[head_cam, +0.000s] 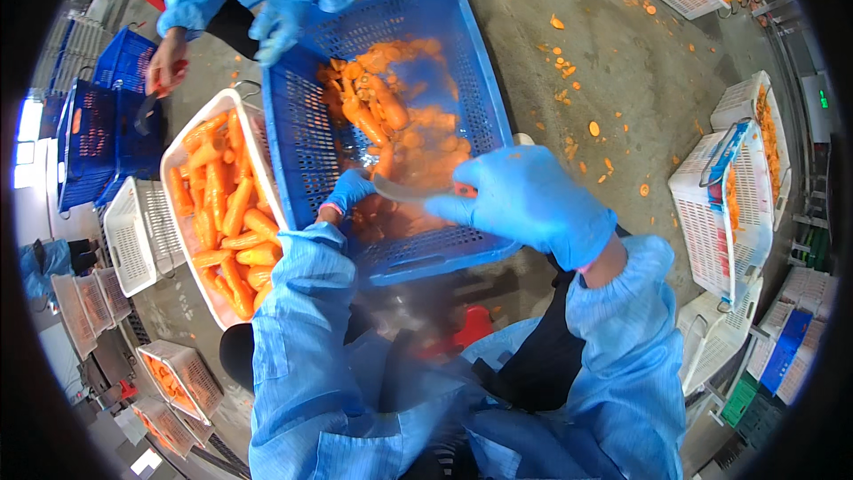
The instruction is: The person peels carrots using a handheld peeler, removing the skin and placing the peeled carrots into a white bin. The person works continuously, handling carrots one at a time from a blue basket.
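Observation:
My left hand, in a blue glove, grips the near end of a peeled carrot over the blue plastic crate. In my gloved right hand is a knife with a red handle. Its curved blade points left, with the tip close to my left fingers and the carrot. Whole carrots lie in the blue crate among cut carrot pieces. Haze or a smeared lens blurs the crate's near part, so contact between blade and carrot is unclear.
A white crate of peeled carrots stands at the left. Across from me, a co-worker's gloved hand rests by the blue crate's rim; their bare hand holds a knife. Carrot scraps litter the concrete floor. White crates line the right.

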Motion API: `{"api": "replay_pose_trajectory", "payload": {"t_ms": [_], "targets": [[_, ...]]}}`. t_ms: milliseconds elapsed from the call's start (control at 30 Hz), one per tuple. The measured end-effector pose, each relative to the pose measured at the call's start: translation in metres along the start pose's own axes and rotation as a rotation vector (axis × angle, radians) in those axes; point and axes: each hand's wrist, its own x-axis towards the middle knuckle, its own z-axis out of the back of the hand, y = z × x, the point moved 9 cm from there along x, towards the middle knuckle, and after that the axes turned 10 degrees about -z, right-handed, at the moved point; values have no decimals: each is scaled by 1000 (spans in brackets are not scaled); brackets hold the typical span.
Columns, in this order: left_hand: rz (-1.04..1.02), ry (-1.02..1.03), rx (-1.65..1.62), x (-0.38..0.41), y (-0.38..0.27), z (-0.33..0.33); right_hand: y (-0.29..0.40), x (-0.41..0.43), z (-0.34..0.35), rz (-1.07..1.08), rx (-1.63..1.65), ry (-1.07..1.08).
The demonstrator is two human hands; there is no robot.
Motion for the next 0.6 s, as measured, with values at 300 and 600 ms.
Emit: {"api": "replay_pose_trajectory", "payload": {"t_ms": [300, 600], "targets": [[6, -185, -921, -156, -162, 51, 20, -1, 3, -78, 99, 130], [-326, -184, -1488, -241, -249, 67, 33, -19, -19, 47, 580, -189]]}}
